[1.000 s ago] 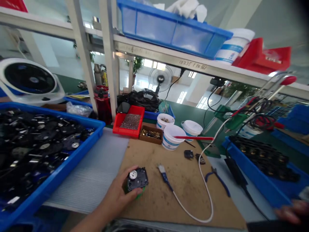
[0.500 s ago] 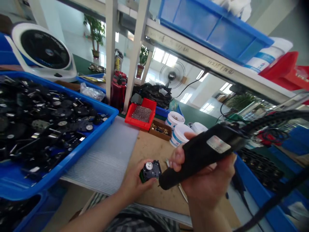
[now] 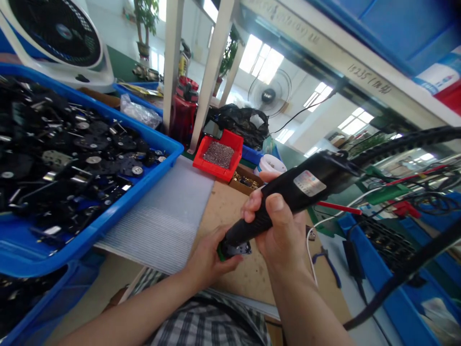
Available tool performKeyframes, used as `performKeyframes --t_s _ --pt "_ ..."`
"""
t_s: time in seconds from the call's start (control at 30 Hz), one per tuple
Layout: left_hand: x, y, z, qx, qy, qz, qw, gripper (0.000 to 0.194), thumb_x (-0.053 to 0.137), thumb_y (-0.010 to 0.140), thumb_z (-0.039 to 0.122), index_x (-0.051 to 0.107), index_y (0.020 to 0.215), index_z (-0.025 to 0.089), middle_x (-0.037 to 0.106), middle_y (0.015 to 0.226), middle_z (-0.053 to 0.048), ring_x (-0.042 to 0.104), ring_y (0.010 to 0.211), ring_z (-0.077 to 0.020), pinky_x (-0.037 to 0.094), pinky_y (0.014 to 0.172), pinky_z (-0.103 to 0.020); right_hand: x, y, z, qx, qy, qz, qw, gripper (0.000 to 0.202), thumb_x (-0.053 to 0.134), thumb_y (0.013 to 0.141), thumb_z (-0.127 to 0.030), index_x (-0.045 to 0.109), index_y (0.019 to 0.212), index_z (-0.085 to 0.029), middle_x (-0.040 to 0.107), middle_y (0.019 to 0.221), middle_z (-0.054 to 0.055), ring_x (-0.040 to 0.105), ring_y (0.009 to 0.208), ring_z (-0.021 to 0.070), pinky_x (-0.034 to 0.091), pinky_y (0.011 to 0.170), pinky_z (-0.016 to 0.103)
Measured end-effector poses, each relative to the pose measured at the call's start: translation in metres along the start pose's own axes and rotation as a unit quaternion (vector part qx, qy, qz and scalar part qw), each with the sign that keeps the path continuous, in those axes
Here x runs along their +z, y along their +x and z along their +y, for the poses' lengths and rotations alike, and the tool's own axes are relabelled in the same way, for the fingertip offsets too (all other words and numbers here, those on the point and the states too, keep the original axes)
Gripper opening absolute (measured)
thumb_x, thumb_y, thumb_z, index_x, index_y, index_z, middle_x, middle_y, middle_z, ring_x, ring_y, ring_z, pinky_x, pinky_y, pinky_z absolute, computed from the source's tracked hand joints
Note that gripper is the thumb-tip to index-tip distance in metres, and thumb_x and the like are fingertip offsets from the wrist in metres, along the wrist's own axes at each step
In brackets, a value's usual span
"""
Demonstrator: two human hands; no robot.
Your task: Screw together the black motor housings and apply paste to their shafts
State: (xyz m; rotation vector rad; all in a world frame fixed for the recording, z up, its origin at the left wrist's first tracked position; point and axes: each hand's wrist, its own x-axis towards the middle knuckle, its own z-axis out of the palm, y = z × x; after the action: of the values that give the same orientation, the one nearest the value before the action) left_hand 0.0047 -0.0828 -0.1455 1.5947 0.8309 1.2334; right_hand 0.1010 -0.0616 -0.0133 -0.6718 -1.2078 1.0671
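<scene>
Black motor part point(image 3: 240, 248), small, with a green piece at its left edge: sits on the brown board point(image 3: 223, 211) at the near middle of the table, mostly hidden under the tool tip. Left hand point(image 3: 209, 257): grip closed around the part's left side, pinning it flat to the board, apparently so it cannot turn or slide under the tool. Right hand point(image 3: 279, 228): grip wrapped tight around the lower barrel of the black electric screwdriver point(image 3: 295, 194), thumb on top; tool slanted down to the left, its nose meeting the part's top face, the bit itself hidden. Thick black cable point(image 3: 406, 274) runs off the tool's far end and loops down to the right, clear of the work. Left of the board: ribbed white sheet point(image 3: 162, 216), then a large blue bin point(image 3: 108, 216) of loose black parts, within reach of the left hand. Far edge of board: red tray point(image 3: 218, 156) of small fasteners, brown box point(image 3: 245, 180) of brass-coloured pieces, white tub point(image 3: 270, 166). Right: blue-handled pliers point(image 3: 326, 262), white wire point(image 3: 309, 250), another blue bin point(image 3: 389, 269).
</scene>
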Motion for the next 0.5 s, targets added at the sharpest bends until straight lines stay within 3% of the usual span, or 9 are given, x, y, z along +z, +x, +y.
performKeyframes --t_s 0.1,0.27,0.5 --pt "0.0001 -0.0001 -0.0011 0.007 0.008 0.0 1.0 0.046 0.071 0.076 0.02 0.055 0.119 0.021 0.066 0.11 -0.006 0.061 0.101 -0.0246 0.049 0.089 -0.037 -0.0002 -0.0021 -0.0005 -0.004 -0.004 -0.009 1.0 0.03 0.078 0.077 -0.04 0.065 0.1 -0.026 0.059 0.067 -0.006 0.052 0.052 0.01 0.045 0.052 0.024" --pt "0.0003 -0.001 -0.0012 0.023 0.029 -0.001 0.999 0.047 0.07 0.078 0.019 0.055 0.122 0.022 0.062 0.124 -0.006 0.054 0.119 -0.0269 0.044 0.1 -0.038 0.0005 -0.0056 -0.0013 0.007 -0.028 -0.046 0.999 0.03 0.08 0.076 -0.036 0.065 0.101 -0.027 0.059 0.07 -0.006 0.053 0.055 0.0103 0.046 0.054 0.024" --pt "0.0011 -0.0007 0.003 0.033 0.056 0.019 0.998 0.045 0.067 0.08 0.019 0.055 0.123 0.019 0.065 0.119 -0.006 0.054 0.119 -0.0284 0.043 0.102 -0.038 0.0013 -0.006 0.0026 0.003 -0.026 -0.077 0.997 0.021 0.073 0.076 -0.015 0.061 0.091 -0.023 0.057 0.065 -0.008 0.052 0.05 0.0083 0.045 0.051 0.023"
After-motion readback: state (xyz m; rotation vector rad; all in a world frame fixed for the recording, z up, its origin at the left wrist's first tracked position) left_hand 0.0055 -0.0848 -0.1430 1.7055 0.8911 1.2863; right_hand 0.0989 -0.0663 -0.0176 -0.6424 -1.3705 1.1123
